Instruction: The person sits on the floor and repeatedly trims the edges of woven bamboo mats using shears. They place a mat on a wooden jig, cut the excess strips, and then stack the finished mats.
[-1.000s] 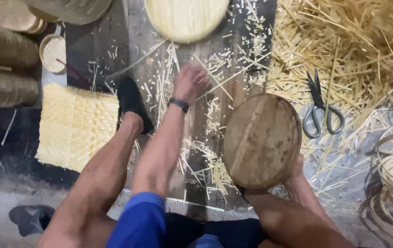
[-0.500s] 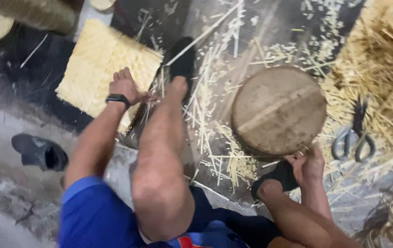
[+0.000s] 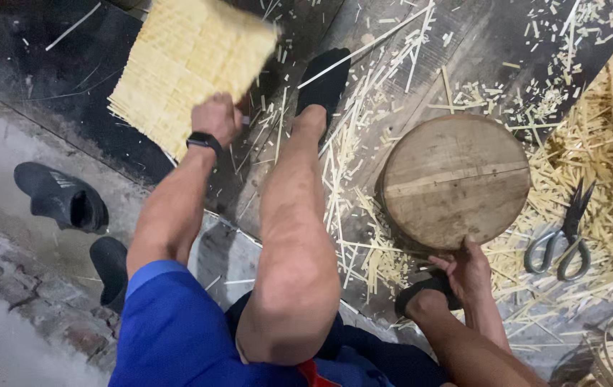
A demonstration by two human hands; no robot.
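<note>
Woven mat [image 3: 188, 68], one; round board [image 3: 455, 179], one.

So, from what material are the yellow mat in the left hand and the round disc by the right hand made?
The mat looks woven from thin pale-yellow bamboo or cane strips: a criss-cross weave shows, with frayed ends. The round disc looks like unfinished wood: brown, matte, with grain lines and plank joints. The left hand grips the mat; the right hand touches the disc's edge.

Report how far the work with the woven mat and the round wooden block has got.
Done: a square woven mat is fully plaited, and cut strips litter the floor. In hand: the left hand grips the mat's edge; the right hand holds the round wooden block. Left: the scissors lie untouched on a pile of loose strips.
</note>
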